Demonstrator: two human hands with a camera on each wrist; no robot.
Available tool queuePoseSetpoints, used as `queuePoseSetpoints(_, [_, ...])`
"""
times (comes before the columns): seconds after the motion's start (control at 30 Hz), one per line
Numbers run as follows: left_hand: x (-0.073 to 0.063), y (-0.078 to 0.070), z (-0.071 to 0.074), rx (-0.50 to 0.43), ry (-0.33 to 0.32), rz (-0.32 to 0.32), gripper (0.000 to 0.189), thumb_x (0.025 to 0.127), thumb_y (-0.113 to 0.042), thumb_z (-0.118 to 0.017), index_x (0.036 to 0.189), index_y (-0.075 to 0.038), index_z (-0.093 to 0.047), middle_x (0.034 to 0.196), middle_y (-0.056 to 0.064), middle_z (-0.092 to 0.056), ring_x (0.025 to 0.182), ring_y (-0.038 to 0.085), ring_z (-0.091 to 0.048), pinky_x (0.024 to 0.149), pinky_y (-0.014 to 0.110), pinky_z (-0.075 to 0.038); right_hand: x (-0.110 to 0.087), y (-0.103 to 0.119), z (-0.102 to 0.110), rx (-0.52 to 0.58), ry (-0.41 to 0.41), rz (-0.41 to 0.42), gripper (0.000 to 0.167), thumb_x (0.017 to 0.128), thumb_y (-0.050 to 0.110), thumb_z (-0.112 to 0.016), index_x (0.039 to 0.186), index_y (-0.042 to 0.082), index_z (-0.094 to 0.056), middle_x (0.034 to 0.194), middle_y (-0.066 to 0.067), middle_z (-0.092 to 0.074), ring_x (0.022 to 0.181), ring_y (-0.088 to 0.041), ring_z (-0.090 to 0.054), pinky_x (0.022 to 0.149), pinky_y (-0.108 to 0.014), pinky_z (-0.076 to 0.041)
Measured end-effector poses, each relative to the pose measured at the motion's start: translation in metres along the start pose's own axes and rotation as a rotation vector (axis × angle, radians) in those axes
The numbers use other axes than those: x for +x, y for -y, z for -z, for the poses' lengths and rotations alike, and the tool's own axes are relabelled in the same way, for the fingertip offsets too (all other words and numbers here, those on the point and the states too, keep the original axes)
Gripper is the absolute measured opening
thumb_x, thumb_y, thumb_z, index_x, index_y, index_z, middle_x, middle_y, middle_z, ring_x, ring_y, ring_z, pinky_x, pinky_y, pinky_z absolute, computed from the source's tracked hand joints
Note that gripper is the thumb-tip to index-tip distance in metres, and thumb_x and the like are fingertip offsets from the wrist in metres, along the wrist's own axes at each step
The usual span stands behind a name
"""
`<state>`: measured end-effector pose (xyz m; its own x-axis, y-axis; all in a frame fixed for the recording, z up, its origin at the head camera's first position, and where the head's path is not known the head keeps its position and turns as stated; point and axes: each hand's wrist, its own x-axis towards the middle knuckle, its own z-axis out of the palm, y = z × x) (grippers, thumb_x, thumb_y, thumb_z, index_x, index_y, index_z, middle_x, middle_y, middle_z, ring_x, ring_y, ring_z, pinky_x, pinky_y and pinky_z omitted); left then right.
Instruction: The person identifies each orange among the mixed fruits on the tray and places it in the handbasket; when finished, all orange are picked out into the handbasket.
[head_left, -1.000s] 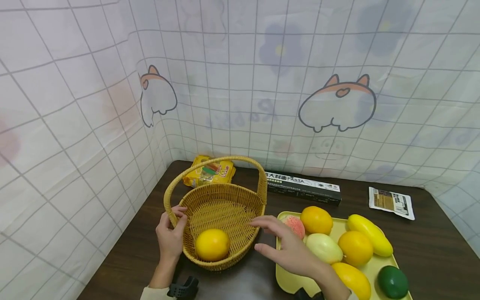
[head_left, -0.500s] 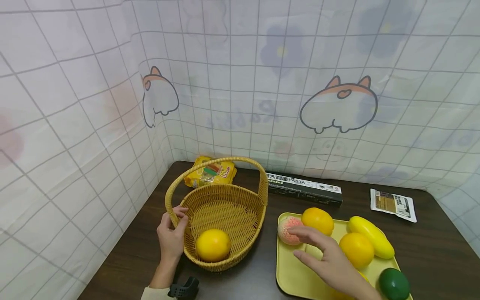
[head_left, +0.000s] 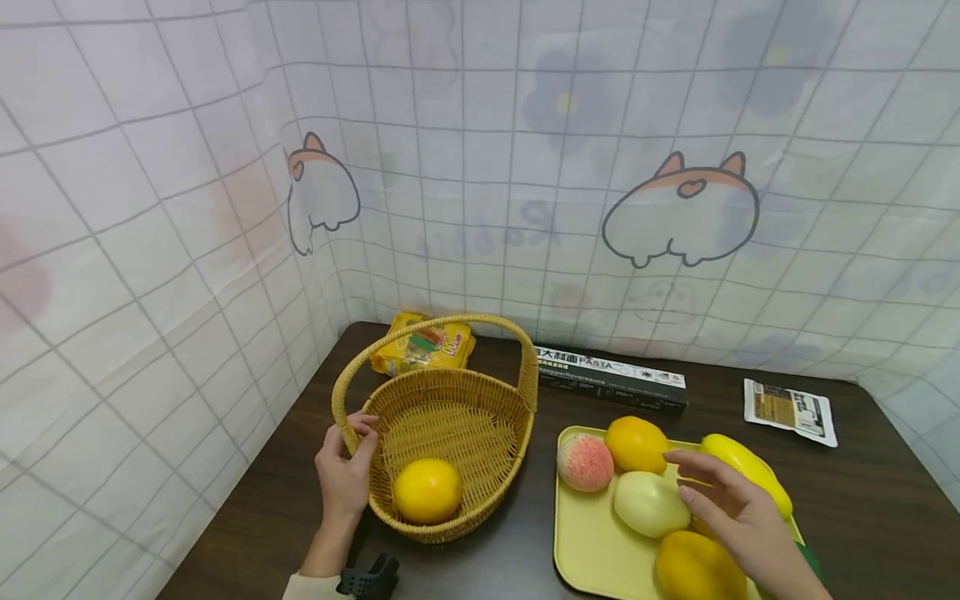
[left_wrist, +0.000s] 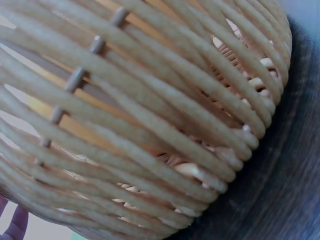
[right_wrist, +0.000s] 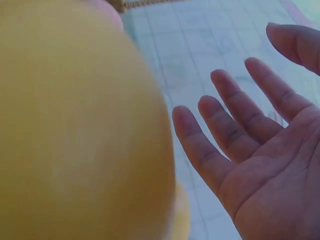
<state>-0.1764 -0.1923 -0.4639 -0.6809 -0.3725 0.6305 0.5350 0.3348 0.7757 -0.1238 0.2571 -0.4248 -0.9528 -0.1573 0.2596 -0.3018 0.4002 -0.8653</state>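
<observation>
My left hand [head_left: 347, 471] grips the left rim of a wicker basket [head_left: 465, 417] at the foot of its handle. Inside the basket lies one yellow-orange fruit [head_left: 427, 491]. Close up, the left wrist view is filled by the woven wall [left_wrist: 165, 105]. Over the right part of a pale yellow tray [head_left: 581, 550] hovers my right hand [head_left: 750, 517], fingers spread and palm bare in the right wrist view. It partly hides an orange fruit beneath it. Nearest to it are a pale green fruit [head_left: 651, 504] and a yellow-orange fruit [head_left: 699, 567].
On the tray also lie a pink peach [head_left: 586, 463], an orange fruit [head_left: 637, 445], a long yellow fruit [head_left: 750, 467] and a mostly hidden dark green fruit [head_left: 808, 560]. Behind are a yellow packet [head_left: 423, 346], a black pasta box [head_left: 611, 379] and a flat sachet [head_left: 790, 412].
My right hand has moved rightward, from beside the basket across the tray, uncovering the peach and the pale green fruit. The left hand keeps its hold on the basket.
</observation>
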Motion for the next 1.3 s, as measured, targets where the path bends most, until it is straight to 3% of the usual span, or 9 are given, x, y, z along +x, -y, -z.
queuePoseSetpoints(0.07, [0.0,0.0,0.0,0.002,0.008,0.0,0.007,0.084,0.016,-0.06,0.084,0.01,-0.058,0.097,0.029,-0.064,0.098,0.03,-0.058,0.09,0.017,-0.042,-0.005,-0.003,0.006,-0.017,-0.023,-0.039,0.037,0.098,0.01,-0.058,0.135,0.005,-0.054,0.127,0.013,-0.06,0.108,0.004,-0.057,0.08,-0.019,-0.053])
queuePoseSetpoints(0.23, [0.0,0.001,-0.002,-0.01,0.025,0.006,0.007,0.084,0.016,-0.061,0.084,0.01,-0.058,0.098,0.03,-0.064,0.099,0.038,-0.056,0.091,0.017,-0.041,-0.017,-0.014,0.022,-0.109,-0.079,-0.018,0.036,0.096,0.006,-0.06,0.131,0.003,-0.056,0.121,0.015,-0.061,0.102,0.001,-0.061,0.076,-0.016,-0.053])
queuePoseSetpoints(0.57, [0.0,-0.001,0.0,0.0,0.008,0.015,0.007,0.084,0.016,-0.061,0.083,0.01,-0.058,0.098,0.03,-0.064,0.098,0.036,-0.057,0.089,0.017,-0.041,-0.03,-0.032,0.036,-0.029,0.047,-0.043,0.034,0.096,0.0,-0.057,0.129,-0.004,-0.055,0.12,0.013,-0.064,0.101,-0.002,-0.064,0.077,-0.021,-0.055])
queuePoseSetpoints(0.63, [0.0,-0.002,0.0,0.001,0.007,0.015,0.007,0.084,0.017,-0.061,0.083,0.01,-0.058,0.098,0.03,-0.064,0.097,0.035,-0.057,0.089,0.017,-0.041,-0.031,-0.034,0.039,0.003,0.086,-0.055,0.034,0.096,0.0,-0.057,0.129,-0.005,-0.054,0.12,0.012,-0.064,0.103,-0.003,-0.064,0.078,-0.022,-0.055])
queuePoseSetpoints(0.87, [0.001,-0.001,0.001,0.005,0.008,0.023,0.008,0.082,0.018,-0.06,0.084,0.01,-0.058,0.098,0.03,-0.064,0.098,0.039,-0.056,0.088,0.017,-0.042,-0.029,-0.043,0.048,0.145,0.335,-0.297,0.044,0.099,0.012,-0.056,0.139,-0.003,-0.047,0.122,0.02,-0.063,0.108,0.0,-0.061,0.084,-0.023,-0.053])
queuePoseSetpoints(1.03, [0.001,-0.001,0.0,0.008,0.008,0.022,0.006,0.084,0.016,-0.061,0.083,0.01,-0.058,0.098,0.03,-0.065,0.099,0.038,-0.055,0.089,0.017,-0.041,-0.029,-0.049,0.053,0.259,0.452,-0.356,0.044,0.1,0.012,-0.053,0.141,-0.002,-0.045,0.124,0.021,-0.063,0.11,0.001,-0.06,0.087,-0.022,-0.051])
queuePoseSetpoints(1.3, [0.001,0.0,0.001,0.014,0.005,0.022,0.006,0.084,0.016,-0.061,0.083,0.01,-0.059,0.097,0.029,-0.065,0.099,0.037,-0.055,0.089,0.017,-0.041,-0.027,-0.058,0.053,0.348,0.605,-0.223,0.044,0.098,-0.002,-0.051,0.141,-0.006,-0.044,0.137,0.018,-0.056,0.121,0.007,-0.051,0.093,-0.02,-0.047])
